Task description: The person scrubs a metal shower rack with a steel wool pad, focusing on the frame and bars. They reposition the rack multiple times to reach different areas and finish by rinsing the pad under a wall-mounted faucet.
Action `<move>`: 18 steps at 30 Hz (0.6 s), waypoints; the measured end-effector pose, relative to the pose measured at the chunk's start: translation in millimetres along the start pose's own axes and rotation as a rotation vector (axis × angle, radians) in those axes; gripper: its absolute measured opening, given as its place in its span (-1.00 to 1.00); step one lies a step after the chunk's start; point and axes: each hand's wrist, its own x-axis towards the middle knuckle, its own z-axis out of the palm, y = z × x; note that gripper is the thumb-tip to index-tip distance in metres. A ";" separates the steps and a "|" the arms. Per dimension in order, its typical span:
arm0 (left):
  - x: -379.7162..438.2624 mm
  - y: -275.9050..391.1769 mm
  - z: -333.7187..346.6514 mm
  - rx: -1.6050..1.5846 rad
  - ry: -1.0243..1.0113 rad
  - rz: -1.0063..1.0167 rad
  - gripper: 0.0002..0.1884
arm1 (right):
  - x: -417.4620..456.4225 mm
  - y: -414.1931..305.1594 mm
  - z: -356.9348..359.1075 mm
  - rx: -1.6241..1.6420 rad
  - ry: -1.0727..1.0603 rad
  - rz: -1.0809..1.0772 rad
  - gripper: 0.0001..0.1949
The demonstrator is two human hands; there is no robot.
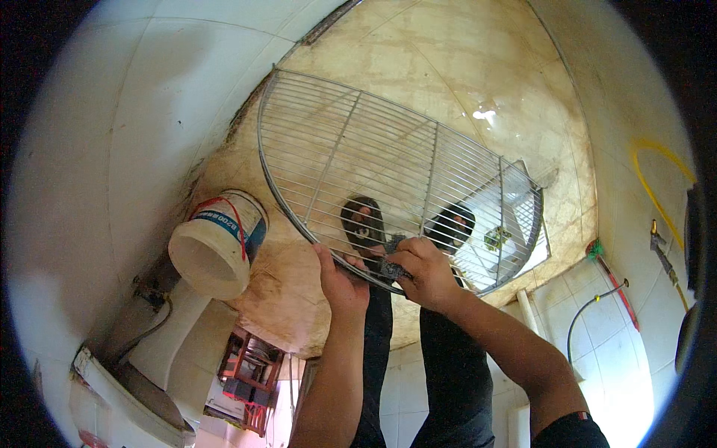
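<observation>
A large round metal wire rack point(386, 151), with parallel rods and a few cross bars, is held tilted over the floor before me. My left hand point(343, 280) grips its near rim, thumb on top. In my right hand point(425, 274) is a dark grey scouring pad point(394, 267), pressed against the rods close to the rim, just right of my left hand. The fingers partly hide the pad. Through the rods my feet in black slippers point(363, 221) show below.
A white plastic bucket point(210, 263) with a red handle stands at the left, its mouth towards me, near a white pedestal basin point(131, 392). A squat toilet point(504, 224) is set in the floor at the right. Along the right wall are a green-bristled brush point(595, 249) and a yellow hose point(652, 185).
</observation>
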 end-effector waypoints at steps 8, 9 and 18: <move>8.1 14.8 -16.0 0.049 -0.205 -0.072 -0.68 | 101.0 15.5 23.6 -0.007 0.213 -0.051 -0.68; 6.0 14.9 -9.1 0.018 -0.184 -0.051 -0.69 | 113.9 0.6 37.3 0.049 0.234 -0.138 -0.68; -1.3 13.9 2.4 0.035 -0.232 -0.032 -0.74 | 199.5 38.4 50.5 -0.035 0.230 0.011 -0.71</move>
